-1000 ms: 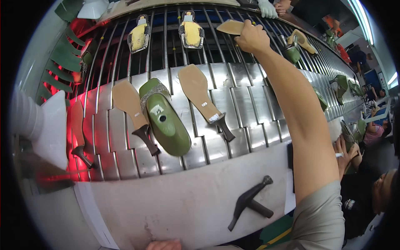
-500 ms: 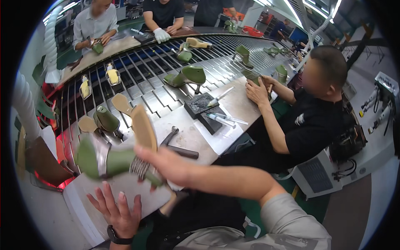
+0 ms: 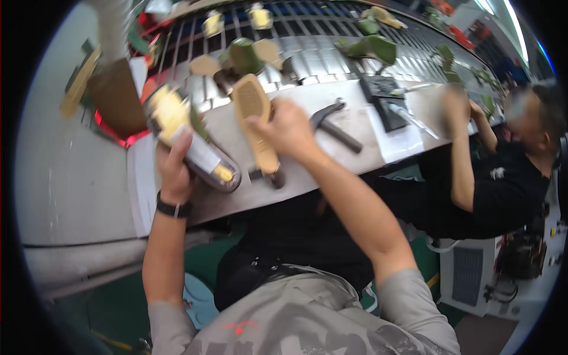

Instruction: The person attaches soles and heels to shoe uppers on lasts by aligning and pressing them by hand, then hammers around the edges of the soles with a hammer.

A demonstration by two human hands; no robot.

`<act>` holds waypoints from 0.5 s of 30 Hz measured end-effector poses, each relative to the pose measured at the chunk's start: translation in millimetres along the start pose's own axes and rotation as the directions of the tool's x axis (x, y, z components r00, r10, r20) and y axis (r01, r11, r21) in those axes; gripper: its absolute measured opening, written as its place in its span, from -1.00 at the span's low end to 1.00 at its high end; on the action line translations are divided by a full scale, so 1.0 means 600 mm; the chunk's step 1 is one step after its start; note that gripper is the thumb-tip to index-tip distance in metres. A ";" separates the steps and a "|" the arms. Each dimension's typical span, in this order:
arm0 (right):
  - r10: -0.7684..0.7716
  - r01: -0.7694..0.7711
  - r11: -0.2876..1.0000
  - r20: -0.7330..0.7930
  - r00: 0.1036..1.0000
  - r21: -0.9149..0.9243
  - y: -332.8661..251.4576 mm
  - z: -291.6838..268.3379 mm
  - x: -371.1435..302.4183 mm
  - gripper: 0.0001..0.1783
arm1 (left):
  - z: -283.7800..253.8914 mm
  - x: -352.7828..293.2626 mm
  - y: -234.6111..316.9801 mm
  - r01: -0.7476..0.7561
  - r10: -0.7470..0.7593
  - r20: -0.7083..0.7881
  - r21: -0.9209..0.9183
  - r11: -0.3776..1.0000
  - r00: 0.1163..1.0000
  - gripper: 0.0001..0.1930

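My left hand (image 3: 173, 177) is wrapped round a shoe (image 3: 168, 112), tilted so that its yellowish underside shows; some green upper is visible along its side. A tan shoe sole (image 3: 249, 97) with a dark heel end stands beside it, and my right hand (image 3: 290, 129) grips it by the edge. Both hands are over the pale worktable (image 3: 231, 204). A hammer (image 3: 343, 136) with a dark handle lies to the right of my right hand. Motion blurs the shoe and my right hand a little.
Behind the table runs a roller conveyor (image 3: 313, 59) carrying a green shoe (image 3: 242, 56), another green shoe (image 3: 373, 48) and tan soles (image 3: 204, 66). A black tray (image 3: 384, 97) with brushes lies to the right. A co-worker (image 3: 515, 160) sits at the right. A brown panel (image 3: 115, 94) stands at left.
The green shoe has gone from my right hand to my left, its underside now turned up. My right hand has taken hold of the tan sole. The view has shifted downward.
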State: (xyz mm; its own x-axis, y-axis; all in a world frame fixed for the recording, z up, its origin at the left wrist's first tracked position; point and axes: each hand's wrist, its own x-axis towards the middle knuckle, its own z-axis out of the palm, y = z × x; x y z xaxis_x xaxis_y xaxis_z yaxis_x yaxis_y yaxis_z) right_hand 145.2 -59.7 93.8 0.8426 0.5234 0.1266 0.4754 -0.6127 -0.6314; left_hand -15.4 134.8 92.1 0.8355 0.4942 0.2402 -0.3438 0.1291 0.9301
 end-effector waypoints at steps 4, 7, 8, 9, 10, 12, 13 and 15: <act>-0.073 0.192 0.928 -0.351 0.934 0.318 0.027 -0.003 0.000 -0.49 | -0.022 0.021 -0.024 0.091 -0.087 0.035 -0.120 0.989 0.996 -0.40; -0.106 -0.037 0.506 0.104 0.989 0.862 -0.020 -0.018 -0.062 -0.49 | -0.036 0.022 -0.032 0.109 -0.107 0.022 -0.167 0.980 0.994 -0.37; -0.183 -0.068 0.408 0.155 0.971 0.911 -0.019 -0.015 -0.081 -0.44 | -0.026 0.023 -0.020 0.115 -0.114 0.016 -0.145 0.983 0.993 -0.37; -0.283 -0.101 0.420 0.236 0.930 0.902 -0.015 -0.010 -0.095 -0.37 | -0.020 0.018 -0.017 0.128 -0.130 -0.001 -0.156 0.979 0.992 -0.37; -0.223 -0.242 0.357 0.334 0.916 0.902 -0.016 0.011 -0.115 -0.38 | -0.015 0.016 -0.014 0.092 -0.096 -0.009 -0.186 0.978 0.995 -0.42; -0.204 0.007 0.464 0.099 0.974 0.886 -0.014 0.038 -0.141 -0.38 | -0.013 0.012 -0.011 0.063 -0.075 -0.044 -0.218 0.974 0.996 -0.47; -0.080 -0.028 0.407 0.066 0.995 0.913 -0.025 0.046 -0.148 -0.39 | -0.014 0.010 -0.010 0.055 -0.066 -0.043 -0.215 0.975 0.997 -0.47; -0.050 -0.079 0.463 0.115 0.992 0.883 -0.037 0.046 -0.139 -0.40 | -0.028 0.011 -0.015 0.047 -0.052 -0.020 -0.197 0.979 0.998 -0.45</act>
State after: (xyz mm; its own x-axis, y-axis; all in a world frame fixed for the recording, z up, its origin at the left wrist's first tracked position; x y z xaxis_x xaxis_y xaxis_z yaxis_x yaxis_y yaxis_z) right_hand 57.6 -73.2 76.1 0.7833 0.6178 0.0692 -0.0697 0.1979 -0.9777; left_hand -14.2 151.3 80.5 0.8436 0.5038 0.1859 -0.3817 0.3192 0.8674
